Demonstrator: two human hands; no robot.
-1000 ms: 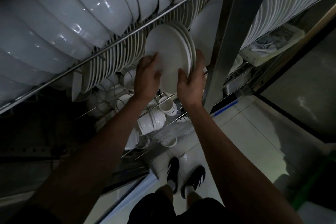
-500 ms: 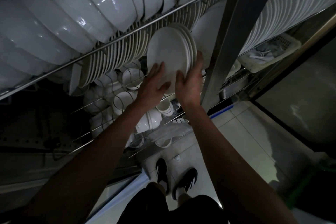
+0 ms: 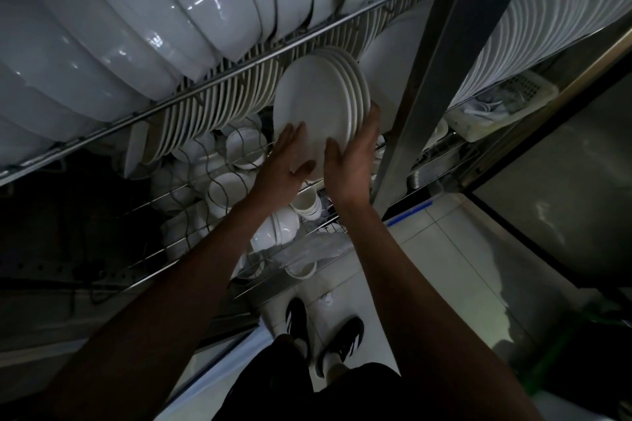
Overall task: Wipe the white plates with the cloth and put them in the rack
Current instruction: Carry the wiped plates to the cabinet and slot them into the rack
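Note:
A stack of several white plates point(image 3: 318, 102) stands on edge at the right end of the middle rack row point(image 3: 219, 113), next to plates that stand in the slots there. My left hand point(image 3: 284, 161) lies flat against the front plate's lower face, fingers spread. My right hand point(image 3: 355, 161) cups the stack's lower right rim, fingers wrapped round the back. No cloth is in view.
Large white plates point(image 3: 154, 20) fill the top rack above a steel rail point(image 3: 191, 92). A steel post point(image 3: 431, 68) rises right beside my right hand. More plates point(image 3: 554, 20) stand to its right. Bowls and cups point(image 3: 239, 154) sit in wire baskets below. My feet are on the tiled floor.
The stack has gone slightly up and deeper into the rack row. My left hand has slid down and opened flat on the front plate; my right hand still cups the rim.

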